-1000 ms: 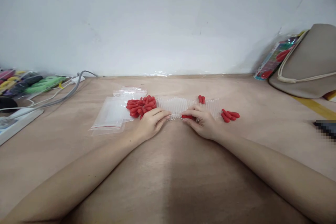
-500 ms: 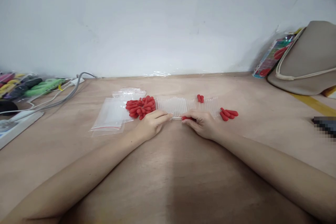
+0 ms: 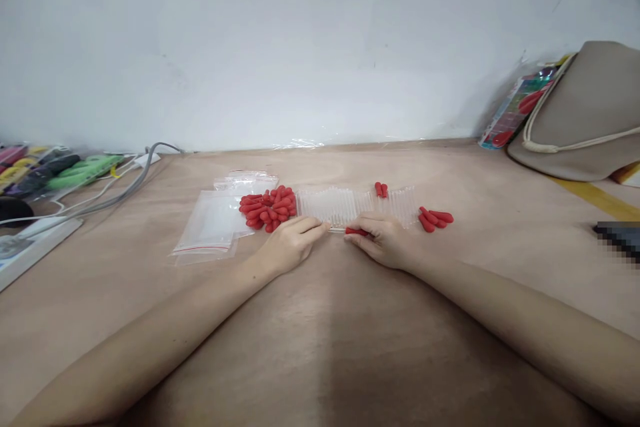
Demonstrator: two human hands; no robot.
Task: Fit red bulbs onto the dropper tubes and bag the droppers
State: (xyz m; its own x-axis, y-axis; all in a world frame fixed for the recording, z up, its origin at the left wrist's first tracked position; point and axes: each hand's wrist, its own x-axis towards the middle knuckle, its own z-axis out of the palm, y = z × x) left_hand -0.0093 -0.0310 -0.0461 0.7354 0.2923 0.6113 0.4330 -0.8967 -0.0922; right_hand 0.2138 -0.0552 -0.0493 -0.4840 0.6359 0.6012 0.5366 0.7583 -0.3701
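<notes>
My left hand [image 3: 296, 240] is closed on the clear glass dropper tube [image 3: 337, 229], its fingertips pinching one end. At the tube's other end, my right hand [image 3: 383, 238] grips a red rubber dropper bulb [image 3: 355, 231]; tube and bulb meet in line, low over the table. Behind the hands lies a row of clear glass tubes [image 3: 330, 203], side by side. A heap of red bulbs [image 3: 270, 207] is just beyond my left hand. Two red bulbs [image 3: 381, 189] rest at the tube row's far side, and several more bulbs [image 3: 436, 219] lie right of my right hand.
Clear zip bags [image 3: 203, 223] lie left of the bulb heap. A power strip [image 3: 40, 243] with a grey cable [image 3: 133, 188] and bagged colourful items [image 3: 85, 170] are at the left. A beige bag [image 3: 580, 113], a bottle [image 3: 515, 110] and a dark, pixelated object [image 3: 617, 240] stand right.
Both hands keep their grip on the tube and bulb, with only slight finger movement. The view has shifted a little; the loose bulbs and tubes lie as before.
</notes>
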